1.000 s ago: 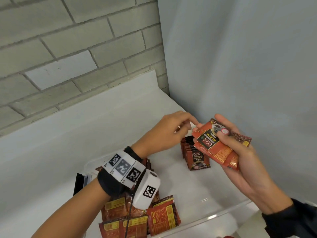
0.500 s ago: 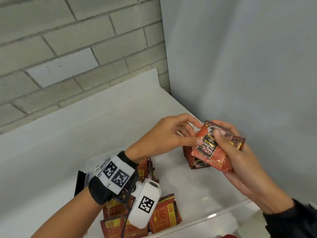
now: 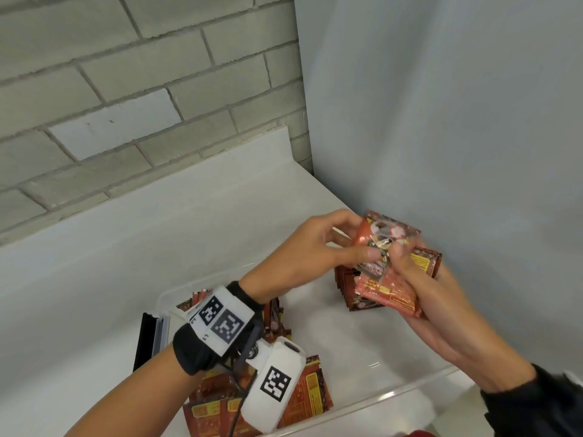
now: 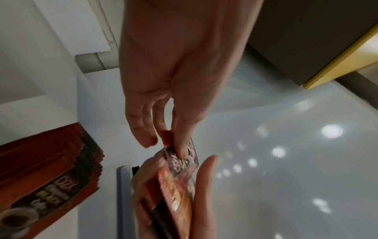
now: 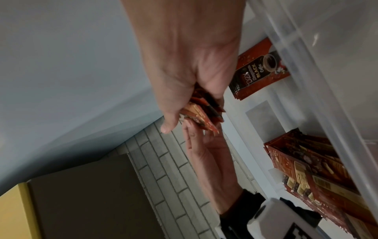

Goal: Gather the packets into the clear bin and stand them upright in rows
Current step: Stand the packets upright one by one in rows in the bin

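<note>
Head view: your right hand grips a fanned stack of packets above the clear bin, near its far right corner, while your left hand pinches the top packet, likely squaring them for standing upright.

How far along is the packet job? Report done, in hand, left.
Done: one short row of packets stands upright at the clear bin's far end. In hand: the right hand grips a small stack; the left hand pinches its top packet. Left: loose packets lie jumbled at the bin's near left, unsorted.
</note>
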### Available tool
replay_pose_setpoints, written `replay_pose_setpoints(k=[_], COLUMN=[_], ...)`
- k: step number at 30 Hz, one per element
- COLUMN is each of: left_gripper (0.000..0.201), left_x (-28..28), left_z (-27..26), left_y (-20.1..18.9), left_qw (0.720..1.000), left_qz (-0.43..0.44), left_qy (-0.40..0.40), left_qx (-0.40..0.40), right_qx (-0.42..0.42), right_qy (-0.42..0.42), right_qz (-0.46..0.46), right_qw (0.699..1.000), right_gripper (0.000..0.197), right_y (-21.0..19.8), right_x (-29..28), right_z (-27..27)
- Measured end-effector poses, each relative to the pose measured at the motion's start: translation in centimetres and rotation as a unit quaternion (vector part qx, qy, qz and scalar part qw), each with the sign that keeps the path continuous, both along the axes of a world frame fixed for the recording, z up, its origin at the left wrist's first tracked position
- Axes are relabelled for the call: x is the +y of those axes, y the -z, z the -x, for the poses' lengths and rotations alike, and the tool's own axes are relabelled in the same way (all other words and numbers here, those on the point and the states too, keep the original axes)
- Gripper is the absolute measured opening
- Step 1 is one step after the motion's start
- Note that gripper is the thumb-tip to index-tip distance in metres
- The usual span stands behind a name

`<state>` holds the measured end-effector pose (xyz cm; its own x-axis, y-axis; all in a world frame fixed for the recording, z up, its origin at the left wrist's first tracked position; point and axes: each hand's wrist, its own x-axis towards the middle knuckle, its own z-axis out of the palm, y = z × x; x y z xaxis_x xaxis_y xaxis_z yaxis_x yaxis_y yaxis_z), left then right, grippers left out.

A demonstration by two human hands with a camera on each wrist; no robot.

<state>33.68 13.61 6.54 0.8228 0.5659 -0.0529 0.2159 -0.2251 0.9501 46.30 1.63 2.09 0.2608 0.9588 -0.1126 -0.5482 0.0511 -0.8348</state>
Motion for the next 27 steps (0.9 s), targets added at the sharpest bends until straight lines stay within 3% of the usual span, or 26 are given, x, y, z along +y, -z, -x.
replay_pose_setpoints(k=[3, 6, 8, 10, 12, 15, 19, 23, 27], left_gripper=[0.028, 0.039, 0.044, 0.048, 0.052, 0.051, 0.036, 0.019, 0.018], left_x=[1.1, 1.9, 2.4, 2.5, 2.3, 1.7, 1.7, 1.9, 2.6], left_z=[0.2, 1.0, 1.7, 2.1, 2.2, 2.0, 2.0, 2.3, 2.5], left_y=[-1.0, -2.3, -2.7, -3.0, -3.1, -2.9, -2.6, -2.8, -2.7], left_qw=[0.998, 1.0, 0.996, 0.973, 0.953, 0.973, 0.995, 0.993, 0.982], left_qz=[0.028, 0.005, -0.031, -0.098, -0.115, -0.072, -0.027, -0.056, -0.139], left_qy=[-0.031, -0.001, 0.077, 0.188, 0.25, 0.189, 0.075, 0.082, 0.106], left_qx=[-0.038, -0.029, 0.019, 0.092, 0.13, 0.114, 0.062, 0.057, 0.078], right_qx=[0.023, 0.031, 0.038, 0.03, 0.015, 0.023, 0.059, 0.06, 0.102], right_qy=[0.003, 0.018, 0.027, 0.018, -0.002, 0.003, 0.035, 0.045, 0.132], right_qz=[-0.003, -0.014, -0.011, -0.006, -0.002, 0.004, 0.009, 0.007, -0.011], right_qw=[1.0, 0.999, 0.999, 0.999, 1.0, 1.0, 0.998, 0.997, 0.986], right_gripper=[0.073, 0.073, 0.077, 0.077, 0.076, 0.067, 0.034, 0.031, 0.028], right_y=[0.1, -0.1, -0.2, -0.2, -0.1, -0.2, -0.8, -1.0, -0.7], right_x=[0.0, 0.0, 0.1, 0.0, 0.0, -0.1, 0.0, -0.1, 0.1], right_z=[-0.1, -0.3, -0.4, -0.4, -0.3, -0.3, -0.4, -0.4, -1.2])
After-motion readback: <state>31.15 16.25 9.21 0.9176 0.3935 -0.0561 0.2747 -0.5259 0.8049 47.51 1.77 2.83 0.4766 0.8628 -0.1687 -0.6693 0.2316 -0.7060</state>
